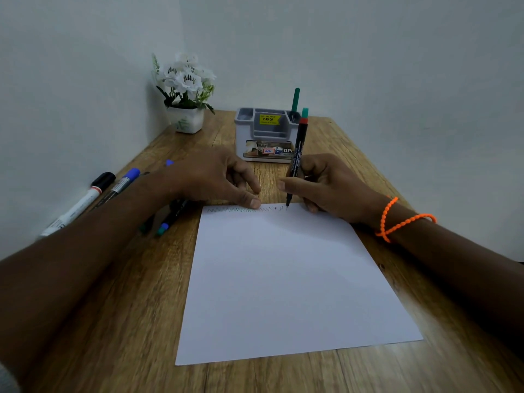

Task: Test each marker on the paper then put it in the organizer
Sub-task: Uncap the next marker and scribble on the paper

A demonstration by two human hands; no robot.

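Note:
A white paper (283, 279) lies on the wooden table, with a zigzag line drawn along its top edge. My right hand (329, 188) grips a thin black marker (297, 148) with a green cap on its back end; the tip touches the paper at the end of the zigzag. My left hand (218, 180) rests with its fingertips pressing the paper's top edge. A grey organizer (266, 137) stands behind the hands, with a green marker (295, 100) upright in its right compartment. Several more markers (113, 191) lie at the left, partly hidden under my left forearm.
A white pot of white flowers (185, 92) stands in the far left corner against the wall. Walls close in the table at the left and back. An orange bead bracelet (397, 219) is on my right wrist.

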